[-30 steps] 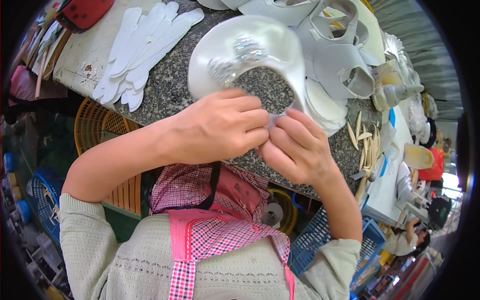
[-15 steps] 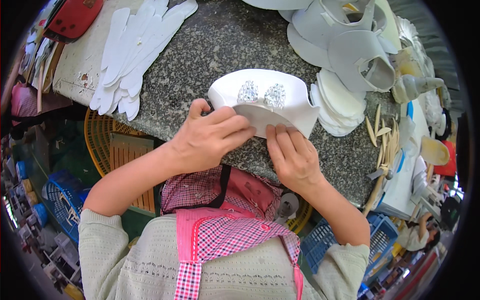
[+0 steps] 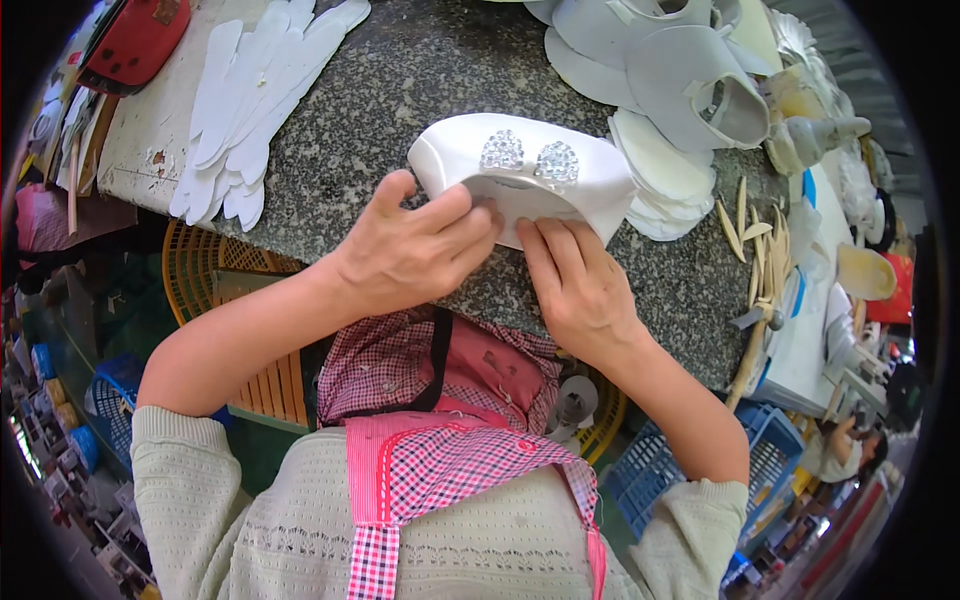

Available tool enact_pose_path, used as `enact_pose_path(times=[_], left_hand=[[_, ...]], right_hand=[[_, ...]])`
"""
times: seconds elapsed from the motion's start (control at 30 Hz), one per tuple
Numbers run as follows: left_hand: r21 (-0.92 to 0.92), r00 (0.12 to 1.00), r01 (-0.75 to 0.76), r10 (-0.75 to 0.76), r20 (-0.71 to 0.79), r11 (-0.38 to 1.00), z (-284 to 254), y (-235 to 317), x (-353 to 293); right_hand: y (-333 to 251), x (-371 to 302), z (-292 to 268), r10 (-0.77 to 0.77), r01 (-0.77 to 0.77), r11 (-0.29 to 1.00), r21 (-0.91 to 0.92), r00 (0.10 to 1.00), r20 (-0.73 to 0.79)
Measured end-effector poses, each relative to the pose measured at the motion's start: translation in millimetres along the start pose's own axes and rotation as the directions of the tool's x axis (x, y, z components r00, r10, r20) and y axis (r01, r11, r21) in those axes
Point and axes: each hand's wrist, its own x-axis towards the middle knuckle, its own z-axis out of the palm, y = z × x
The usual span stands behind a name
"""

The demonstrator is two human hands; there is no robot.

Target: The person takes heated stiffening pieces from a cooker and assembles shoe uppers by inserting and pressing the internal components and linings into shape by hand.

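Observation:
A white, stiff curved piece (image 3: pixel 455 150) with two sparkling silver rhinestone patches stands over the speckled stone tabletop (image 3: pixel 400 70). Its near edge is in both hands. My left hand (image 3: pixel 415 245) has its fingers curled at the lower left edge, with some fingertips hidden behind the piece and the index finger raised. Beside it, my right hand (image 3: pixel 580 285) pinches the lower edge, its fingers pressed together on the inner face and its thumb out of sight.
Flat white strips (image 3: pixel 240 110) lie at the left. At the right are stacked white oval pads (image 3: pixel 660 175), curved grey-white pieces (image 3: pixel 680 85) and pale wooden sticks (image 3: pixel 765 265). A red container (image 3: pixel 140 45) sits far left. Below the table are a yellow basket (image 3: pixel 185 280) and a blue crate (image 3: pixel 640 470).
My view has shifted slightly, so the table's things sit higher and further left. The white piece has tilted a little, and both hands keep their hold on its edge.

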Motion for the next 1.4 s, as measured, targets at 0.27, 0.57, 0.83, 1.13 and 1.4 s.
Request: enact_pose_path(times=[0.27, 0.57, 0.83, 1.13, 1.4], left_hand=[[0.063, 0.994, 0.003, -0.01, 0.107, 0.998, -8.0, -3.9, 8.2], [-0.366, 0.945, 0.292, -0.207, 0.254, 0.883, -8.2, -17.5, 39.2], [-0.348, 0.945, 0.246, -0.144, 0.292, 0.905, -6.6, -22.7, 48.2], [-0.365, 0.972, 0.169, -0.093, 0.215, 0.915, 1.6, -26.1, 49.7], [-0.394, 0.944, 0.142, -0.003, 0.331, 0.908, -6.1, -36.6, 52.9]], right_hand=[[-2.4, 1.4, -0.1, -0.007, 0.008, 0.999, -0.049, 1.0, 0.017], [0.3, 8.8, 2.2, -0.02, 0.019, 1.0, -0.015, 1.0, -0.009], [6.0, 8.8, 7.7, -0.023, 0.023, 1.0, 0.002, 0.997, -0.077], [5.4, 7.9, 9.8, -0.057, 0.054, 0.998, -0.032, 0.995, -0.087], [7.6, 8.4, 9.0, -0.07, 0.071, 0.998, 0.0, 0.993, -0.098]])
